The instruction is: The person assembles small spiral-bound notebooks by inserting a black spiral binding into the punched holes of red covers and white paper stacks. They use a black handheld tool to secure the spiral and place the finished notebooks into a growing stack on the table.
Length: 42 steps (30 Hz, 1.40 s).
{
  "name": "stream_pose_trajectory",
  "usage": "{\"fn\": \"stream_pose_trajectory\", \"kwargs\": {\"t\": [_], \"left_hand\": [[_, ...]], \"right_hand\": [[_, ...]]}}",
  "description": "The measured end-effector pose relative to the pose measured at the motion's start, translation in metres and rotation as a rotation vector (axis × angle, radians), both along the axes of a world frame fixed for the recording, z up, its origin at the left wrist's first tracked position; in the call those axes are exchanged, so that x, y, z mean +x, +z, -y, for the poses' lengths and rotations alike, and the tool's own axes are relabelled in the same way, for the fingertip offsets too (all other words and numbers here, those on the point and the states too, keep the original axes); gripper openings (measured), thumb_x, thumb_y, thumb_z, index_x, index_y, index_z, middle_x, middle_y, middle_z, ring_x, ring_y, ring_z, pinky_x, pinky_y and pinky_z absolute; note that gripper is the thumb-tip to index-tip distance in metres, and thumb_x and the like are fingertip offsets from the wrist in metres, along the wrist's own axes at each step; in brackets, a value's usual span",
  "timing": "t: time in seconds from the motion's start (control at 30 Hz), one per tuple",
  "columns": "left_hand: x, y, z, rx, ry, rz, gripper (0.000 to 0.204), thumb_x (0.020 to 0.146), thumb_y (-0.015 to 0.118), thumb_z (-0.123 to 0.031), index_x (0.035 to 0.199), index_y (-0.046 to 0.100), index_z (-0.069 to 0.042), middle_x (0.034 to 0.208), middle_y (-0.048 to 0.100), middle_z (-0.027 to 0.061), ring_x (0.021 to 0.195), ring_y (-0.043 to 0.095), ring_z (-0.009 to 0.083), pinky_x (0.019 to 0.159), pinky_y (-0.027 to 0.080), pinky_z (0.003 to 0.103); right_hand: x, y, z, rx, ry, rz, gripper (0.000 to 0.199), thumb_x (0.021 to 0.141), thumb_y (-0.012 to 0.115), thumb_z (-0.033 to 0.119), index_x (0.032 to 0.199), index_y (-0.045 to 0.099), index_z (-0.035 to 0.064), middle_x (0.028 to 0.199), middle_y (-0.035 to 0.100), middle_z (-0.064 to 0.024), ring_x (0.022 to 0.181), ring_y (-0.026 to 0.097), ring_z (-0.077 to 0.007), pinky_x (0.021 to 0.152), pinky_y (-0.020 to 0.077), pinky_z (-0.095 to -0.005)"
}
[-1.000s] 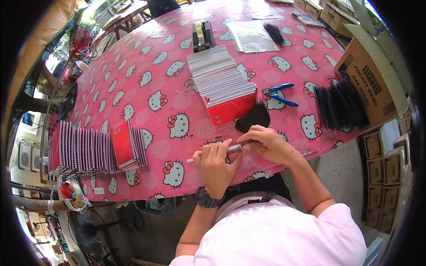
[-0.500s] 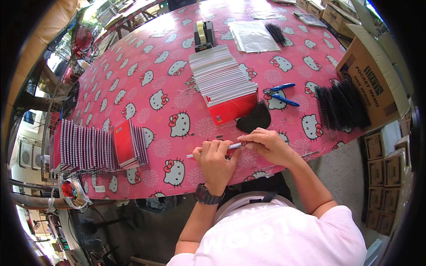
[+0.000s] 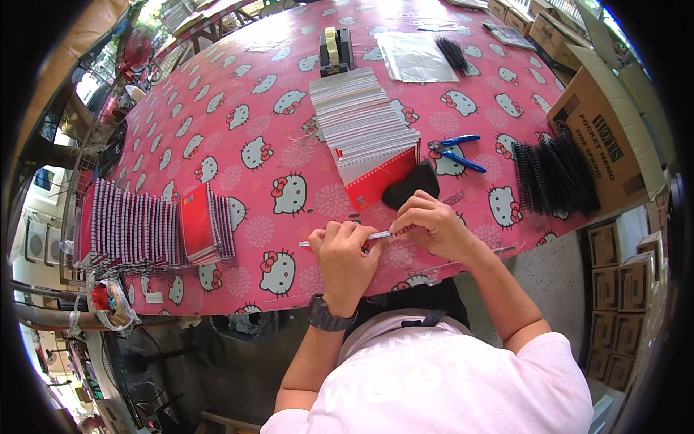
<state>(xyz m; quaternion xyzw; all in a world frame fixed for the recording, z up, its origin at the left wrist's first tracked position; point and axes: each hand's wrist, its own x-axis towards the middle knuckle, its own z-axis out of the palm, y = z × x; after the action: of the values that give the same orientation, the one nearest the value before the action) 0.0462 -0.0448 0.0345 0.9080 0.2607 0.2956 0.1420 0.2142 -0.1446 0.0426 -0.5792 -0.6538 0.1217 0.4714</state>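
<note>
My left hand (image 3: 343, 249) is closed round a thin memo pad (image 3: 306, 244), seen edge-on just above the near part of the table. At the pad's right end, the fingertips of my right hand (image 3: 428, 223) pinch a dark spiral coil (image 3: 402, 231) lying along its edge; the fingers partly hide it. Right beyond my hands is a black pad-like piece (image 3: 410, 186), with another loose coil (image 3: 454, 197) beside it. A leaning row of unbound memo pads (image 3: 365, 119) ends in a red cover (image 3: 383, 179) with punched holes. Blue-handled cutting pliers (image 3: 460, 153) lie right of it.
Spiral-bound red memo pads (image 3: 134, 224) stand in rows at the left. Several black coils (image 3: 555, 173) are heaped by an open cardboard box (image 3: 603, 130) on the right. Farther back are a tape dispenser (image 3: 335, 52), clear plastic bags (image 3: 413, 58) and more coils (image 3: 452, 55).
My right hand has shifted slightly along the coil at the pad's edge, its fingers more raised. My left hand keeps its hold. The whole view has shifted slightly.
</note>
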Motion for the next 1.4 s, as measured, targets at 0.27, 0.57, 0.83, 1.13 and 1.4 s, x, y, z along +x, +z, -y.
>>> {"fn": "stream_pose_trajectory", "kwargs": {"t": [0.27, 0.57, 0.83, 1.13, 1.4], "left_hand": [[-0.001, -0.003, 0.003, 0.008, 0.019, 0.013, 0.018, 0.066, 0.078, -0.025, 0.08, 0.07, -0.015, 0.079, 0.063, -0.0011, 0.082, 0.055, 0.0189, 0.083, 0.032, 0.039], [-0.004, -0.008, 0.006, -0.036, -0.108, 0.126, 0.025, 0.069, 0.076, -0.02, 0.092, 0.066, -0.016, 0.085, 0.064, -0.0015, 0.088, 0.058, 0.0184, 0.086, 0.032, 0.041], [-0.014, 0.004, 0.004, 0.011, -0.157, 0.094, 0.018, 0.078, 0.072, -0.03, 0.087, 0.066, -0.016, 0.086, 0.066, -0.0027, 0.086, 0.059, 0.0169, 0.087, 0.031, 0.041], [-0.015, -0.003, 0.0, 0.018, -0.21, 0.09, 0.015, 0.082, 0.069, -0.029, 0.091, 0.065, -0.018, 0.092, 0.066, -0.0044, 0.091, 0.059, 0.0153, 0.09, 0.031, 0.042], [-0.017, -0.008, -0.006, 0.002, -0.225, 0.005, 0.018, 0.084, 0.067, -0.031, 0.093, 0.065, -0.016, 0.091, 0.066, -0.0041, 0.09, 0.059, 0.0145, 0.093, 0.03, 0.042]], "right_hand": [[0.001, -0.008, 0.007, -0.175, 0.022, 0.032, 0.026, 0.077, 0.069, 0.003, 0.102, 0.064, 0.0047, 0.084, 0.06, -0.0082, 0.081, 0.061, -0.0289, 0.07, 0.0504, -0.0369], [-0.007, -0.004, 0.009, -0.151, 0.023, -0.083, 0.031, 0.086, 0.061, 0.006, 0.117, 0.055, 0.0067, 0.084, 0.065, -0.0135, 0.076, 0.065, -0.0321, 0.068, 0.0514, -0.0392], [0.025, -0.01, 0.006, -0.144, -0.533, 0.054, 0.062, 0.073, 0.079, 0.026, 0.123, 0.047, 0.0082, 0.111, 0.056, -0.0147, 0.1, 0.056, -0.032, 0.081, 0.0478, -0.041], [0.017, -0.053, -0.003, -0.233, -0.699, 0.283, 0.102, 0.052, 0.09, 0.041, 0.129, 0.031, 0.0068, 0.131, 0.042, -0.0185, 0.123, 0.042, -0.0372, 0.097, 0.0354, -0.0501], [0.015, -0.046, -0.004, -0.203, -0.641, 0.276, 0.09, 0.054, 0.089, 0.036, 0.125, 0.043, 0.007, 0.131, 0.042, -0.0208, 0.122, 0.043, -0.0384, 0.096, 0.0387, -0.0469]]}}
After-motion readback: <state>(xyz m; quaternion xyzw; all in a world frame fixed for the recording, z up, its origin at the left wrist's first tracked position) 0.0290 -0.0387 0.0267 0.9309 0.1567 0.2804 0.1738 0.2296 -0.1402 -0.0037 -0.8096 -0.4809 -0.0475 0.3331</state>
